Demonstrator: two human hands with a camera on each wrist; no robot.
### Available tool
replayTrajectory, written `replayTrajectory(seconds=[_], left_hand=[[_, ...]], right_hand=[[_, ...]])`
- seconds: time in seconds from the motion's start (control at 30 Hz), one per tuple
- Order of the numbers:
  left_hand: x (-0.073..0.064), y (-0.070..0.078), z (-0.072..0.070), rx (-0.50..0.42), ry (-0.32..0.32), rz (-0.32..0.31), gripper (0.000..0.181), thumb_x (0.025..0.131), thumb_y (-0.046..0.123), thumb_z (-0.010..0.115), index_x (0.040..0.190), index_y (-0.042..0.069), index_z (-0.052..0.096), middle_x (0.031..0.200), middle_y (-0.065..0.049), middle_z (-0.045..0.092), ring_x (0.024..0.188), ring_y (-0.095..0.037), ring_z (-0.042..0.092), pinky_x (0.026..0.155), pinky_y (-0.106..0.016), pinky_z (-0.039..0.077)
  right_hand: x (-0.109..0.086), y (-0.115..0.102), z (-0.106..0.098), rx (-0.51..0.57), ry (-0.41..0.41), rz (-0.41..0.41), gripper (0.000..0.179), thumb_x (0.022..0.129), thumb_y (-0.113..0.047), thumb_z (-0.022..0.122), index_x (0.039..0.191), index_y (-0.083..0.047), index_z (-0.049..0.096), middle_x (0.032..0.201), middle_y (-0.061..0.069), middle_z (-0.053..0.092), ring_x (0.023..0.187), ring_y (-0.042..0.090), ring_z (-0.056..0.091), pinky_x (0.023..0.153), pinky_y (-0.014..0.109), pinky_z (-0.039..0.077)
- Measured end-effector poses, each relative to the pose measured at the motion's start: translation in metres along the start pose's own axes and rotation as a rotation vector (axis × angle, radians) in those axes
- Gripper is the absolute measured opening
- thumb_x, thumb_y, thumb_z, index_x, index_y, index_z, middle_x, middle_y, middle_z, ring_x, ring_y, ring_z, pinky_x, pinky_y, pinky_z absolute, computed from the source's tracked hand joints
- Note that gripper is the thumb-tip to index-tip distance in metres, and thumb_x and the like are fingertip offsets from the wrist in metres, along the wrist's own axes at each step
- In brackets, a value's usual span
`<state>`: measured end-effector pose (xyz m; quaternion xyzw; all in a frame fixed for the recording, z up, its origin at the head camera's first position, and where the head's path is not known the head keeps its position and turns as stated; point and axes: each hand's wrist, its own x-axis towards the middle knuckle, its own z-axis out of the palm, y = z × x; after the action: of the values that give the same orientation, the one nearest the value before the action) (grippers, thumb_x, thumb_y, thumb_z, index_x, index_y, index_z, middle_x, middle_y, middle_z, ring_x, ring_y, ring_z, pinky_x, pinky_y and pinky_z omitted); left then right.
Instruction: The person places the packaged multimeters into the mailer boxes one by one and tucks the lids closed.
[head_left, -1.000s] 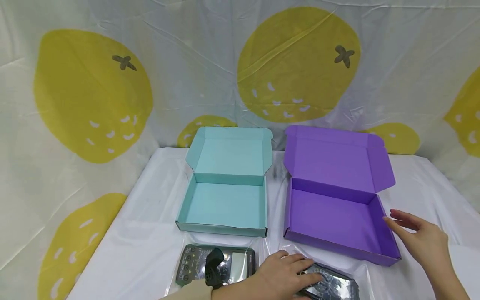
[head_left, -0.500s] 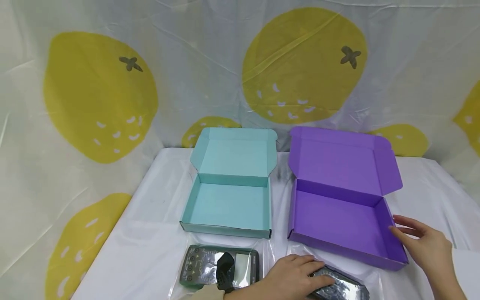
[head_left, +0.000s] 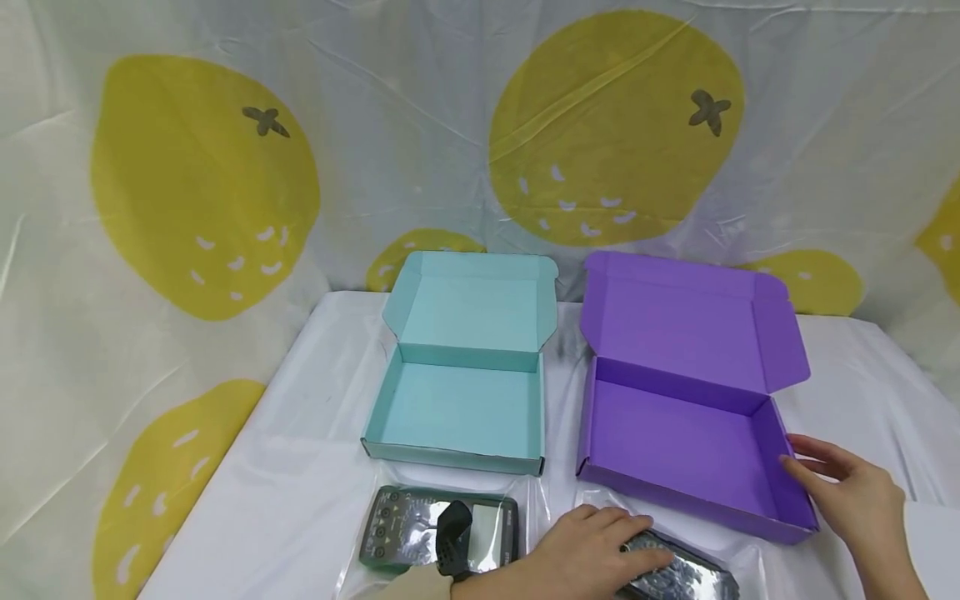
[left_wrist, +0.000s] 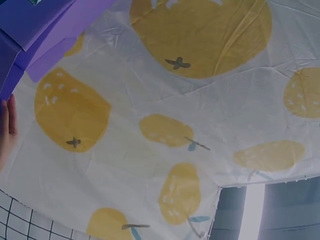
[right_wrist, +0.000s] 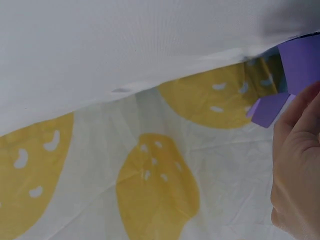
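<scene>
Purple box (head_left: 675, 442) in right hand's (head_left: 858, 496) pinch, left hand (head_left: 581, 554) on cropped device (head_left: 690, 573), grip unclear.

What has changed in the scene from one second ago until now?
The left hand has moved slightly right, farther over the black device. The head view shifted a little. No hold was visibly taken or released: the right hand stays at the right side of the purple box; this and the teal box remain open.
</scene>
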<state>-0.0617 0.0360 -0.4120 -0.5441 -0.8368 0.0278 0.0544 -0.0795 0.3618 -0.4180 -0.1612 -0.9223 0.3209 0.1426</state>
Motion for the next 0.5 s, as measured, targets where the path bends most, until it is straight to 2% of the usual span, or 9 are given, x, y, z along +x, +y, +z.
replayTrajectory(seconds=[0.13,0.37,0.5], left_hand=[[0.004,0.002,-0.001,0.038,0.042,0.026,0.057,0.086,0.064,0.036,0.135,0.036,0.039,0.136,0.007,0.043,0.127,-0.01,0.037,0.103,-0.023,0.03],[0.01,0.004,-0.002,0.055,-0.03,0.046,0.063,0.085,0.068,0.033,0.139,0.038,0.03,0.138,0.009,0.039,0.126,-0.005,0.035,0.102,-0.021,0.028],[0.011,0.003,-0.001,-0.01,-0.044,0.056,0.065,0.085,0.067,0.035,0.142,0.036,0.026,0.139,0.008,0.038,0.127,-0.005,0.034,0.103,-0.021,0.028]], right_hand=[[-0.002,0.0,0.002,0.015,0.013,0.016,0.028,0.078,-0.033,0.07,0.105,-0.035,0.067,0.061,-0.05,0.04,0.072,-0.033,0.022,0.062,0.018,0.026],[-0.003,0.0,0.004,-0.002,0.026,0.006,0.033,0.078,-0.032,0.069,0.11,-0.025,0.067,0.061,-0.051,0.038,0.072,-0.034,0.021,0.063,0.02,0.026],[-0.002,0.0,0.003,0.001,0.025,0.015,0.034,0.078,-0.032,0.07,0.111,-0.022,0.067,0.06,-0.051,0.039,0.071,-0.034,0.023,0.063,0.019,0.026]])
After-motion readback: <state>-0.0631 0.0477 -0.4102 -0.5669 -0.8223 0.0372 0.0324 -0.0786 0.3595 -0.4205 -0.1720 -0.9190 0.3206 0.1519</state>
